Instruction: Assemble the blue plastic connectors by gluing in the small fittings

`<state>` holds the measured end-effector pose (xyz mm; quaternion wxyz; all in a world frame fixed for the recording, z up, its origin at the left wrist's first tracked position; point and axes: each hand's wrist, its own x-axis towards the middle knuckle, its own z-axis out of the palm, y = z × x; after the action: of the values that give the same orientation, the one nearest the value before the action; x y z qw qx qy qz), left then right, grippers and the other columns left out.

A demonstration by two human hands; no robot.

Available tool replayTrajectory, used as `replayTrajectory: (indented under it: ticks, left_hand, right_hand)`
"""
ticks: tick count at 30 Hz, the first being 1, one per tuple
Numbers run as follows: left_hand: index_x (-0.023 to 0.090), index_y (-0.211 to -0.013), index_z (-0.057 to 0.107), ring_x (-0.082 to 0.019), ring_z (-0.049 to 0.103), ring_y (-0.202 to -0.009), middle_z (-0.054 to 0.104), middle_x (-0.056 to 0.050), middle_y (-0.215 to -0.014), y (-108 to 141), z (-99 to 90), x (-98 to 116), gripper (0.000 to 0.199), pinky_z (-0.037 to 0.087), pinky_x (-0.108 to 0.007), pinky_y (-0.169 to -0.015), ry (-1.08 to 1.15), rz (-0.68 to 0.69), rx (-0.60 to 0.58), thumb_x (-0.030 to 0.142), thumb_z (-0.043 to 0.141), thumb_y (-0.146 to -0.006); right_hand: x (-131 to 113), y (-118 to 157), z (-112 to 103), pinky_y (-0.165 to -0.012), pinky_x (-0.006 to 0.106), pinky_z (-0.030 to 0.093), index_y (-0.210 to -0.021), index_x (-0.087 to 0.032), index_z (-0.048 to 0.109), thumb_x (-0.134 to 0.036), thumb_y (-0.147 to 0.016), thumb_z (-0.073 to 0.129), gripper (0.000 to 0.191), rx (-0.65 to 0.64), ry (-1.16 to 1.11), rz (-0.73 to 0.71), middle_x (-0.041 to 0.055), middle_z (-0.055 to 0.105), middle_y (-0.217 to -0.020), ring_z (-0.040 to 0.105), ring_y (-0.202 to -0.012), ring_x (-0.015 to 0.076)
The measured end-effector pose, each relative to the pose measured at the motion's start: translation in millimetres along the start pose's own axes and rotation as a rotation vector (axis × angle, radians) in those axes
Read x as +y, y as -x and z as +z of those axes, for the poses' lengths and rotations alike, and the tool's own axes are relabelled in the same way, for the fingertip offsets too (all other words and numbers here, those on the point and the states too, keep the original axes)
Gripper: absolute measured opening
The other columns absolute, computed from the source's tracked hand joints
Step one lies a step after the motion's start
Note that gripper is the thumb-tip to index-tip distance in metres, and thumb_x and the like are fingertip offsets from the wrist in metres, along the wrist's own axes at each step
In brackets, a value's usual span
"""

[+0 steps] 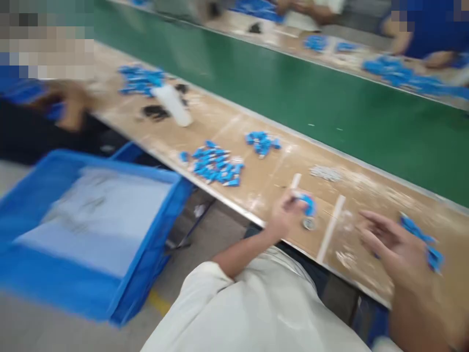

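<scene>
My left hand [285, 215] is closed with a small curved blue piece [308, 204] at its fingertips, above the work table. Just below that piece lies a small round silvery disc [309, 223]. My right hand [394, 239] hovers over the table farther right, thumb and fingers apart, with nothing plainly in its grasp. Past its far side are a few blue parts [421, 234], partly hidden by the hand. Between my hands a white strip [330, 229] runs across the tabletop. Motion blur hides fine detail.
Blue parts [216, 164] are piled left, with a smaller heap [262, 142] behind. Small pale pieces [325, 172] lie near the green conveyor belt [234, 73]. A white bottle [172, 105] lies farther left. A blue crate [146, 234] stands below. Co-workers sit left and opposite.
</scene>
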<state>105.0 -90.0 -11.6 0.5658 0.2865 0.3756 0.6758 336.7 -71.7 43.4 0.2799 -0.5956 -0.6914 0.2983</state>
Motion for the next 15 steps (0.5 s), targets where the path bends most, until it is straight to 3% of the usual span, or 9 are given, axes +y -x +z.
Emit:
replayTrajectory:
  ticks: [2, 6, 11, 15]
  left_hand:
    - [0.019, -0.093, 0.070, -0.020, 0.074, -0.084, 0.075, -0.009, -0.094, -11, -19.0, -5, 0.050, 0.058, -0.026, -0.065, 0.046, -0.072, 0.106, 0.064, 0.081, -0.073]
    - [0.017, -0.092, 0.067, -0.019, 0.075, -0.081, 0.074, -0.007, -0.088, -18, -41.3, -30, 0.053, 0.052, -0.021, -0.058, 0.031, -0.150, 0.154, 0.060, 0.086, -0.068]
    - [0.016, -0.094, 0.068, -0.019, 0.075, -0.079, 0.072, -0.005, -0.083, -10, -47.6, -46, 0.055, 0.050, -0.021, -0.056, -0.003, -0.195, 0.165, 0.060, 0.087, -0.067]
    - [0.015, -0.095, 0.069, -0.017, 0.073, -0.071, 0.073, -0.005, -0.081, -11, -46.1, -46, 0.058, 0.050, -0.022, -0.055, -0.014, -0.197, 0.157, 0.060, 0.088, -0.065]
  right_hand:
    - [7, 9, 15, -0.066, 0.041, 0.061, -0.107, -0.027, 0.075, -0.054, -0.082, 0.070, 0.038, 0.082, -0.080, 0.118, 0.0082, 0.073, -0.082, 0.070, -0.071, 0.0251]
    - [29, 11, 52, -0.072, 0.037, 0.058, -0.113, -0.021, 0.074, -0.054, -0.079, 0.072, 0.048, 0.150, -0.153, 0.139, 0.0062, 0.069, -0.090, 0.065, -0.074, 0.0190]
    - [36, 10, 80, -0.067, 0.032, 0.052, -0.103, -0.020, 0.079, -0.057, -0.077, 0.075, 0.045, -0.018, -0.276, 0.111, 0.0043, 0.066, -0.084, 0.058, -0.070, 0.0166]
    - [37, 1, 90, -0.061, 0.031, 0.047, -0.098, -0.019, 0.080, -0.058, -0.075, 0.076, 0.046, -0.065, -0.320, 0.142, 0.0040, 0.064, -0.078, 0.055, -0.067, 0.0166]
